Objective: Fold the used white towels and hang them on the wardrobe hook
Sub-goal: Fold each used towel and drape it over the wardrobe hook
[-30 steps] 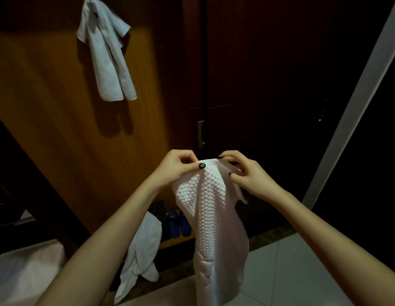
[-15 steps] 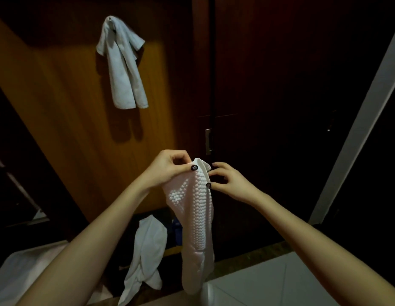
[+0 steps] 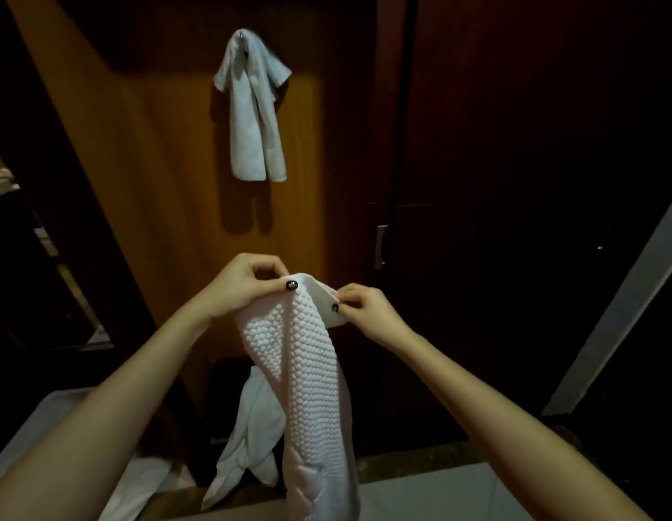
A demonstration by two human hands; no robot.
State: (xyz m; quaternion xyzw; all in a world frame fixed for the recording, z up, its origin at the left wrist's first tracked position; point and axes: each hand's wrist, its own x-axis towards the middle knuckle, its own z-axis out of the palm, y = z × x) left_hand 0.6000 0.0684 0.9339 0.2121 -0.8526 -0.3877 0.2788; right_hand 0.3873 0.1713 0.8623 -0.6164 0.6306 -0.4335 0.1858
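Note:
A white textured towel (image 3: 308, 377) hangs folded lengthwise in front of me. My left hand (image 3: 244, 285) pinches its top left corner. My right hand (image 3: 364, 308) pinches the top edge a little lower to the right. Higher up, another white towel (image 3: 253, 110) hangs from a hook (image 3: 243, 37) on the orange-brown wardrobe panel (image 3: 161, 174). A third white towel (image 3: 252, 430) droops behind the one I hold, low by the wardrobe base.
Dark wardrobe doors (image 3: 477, 182) with a metal handle (image 3: 380, 247) stand to the right. A pale door frame (image 3: 624, 306) slants at the far right. White bedding (image 3: 45, 419) lies at the lower left. Light floor tiles (image 3: 439, 494) show below.
The view has swung left and down, so the hung towel now sits near the centre. My hands have spread slightly apart along the towel's top edge.

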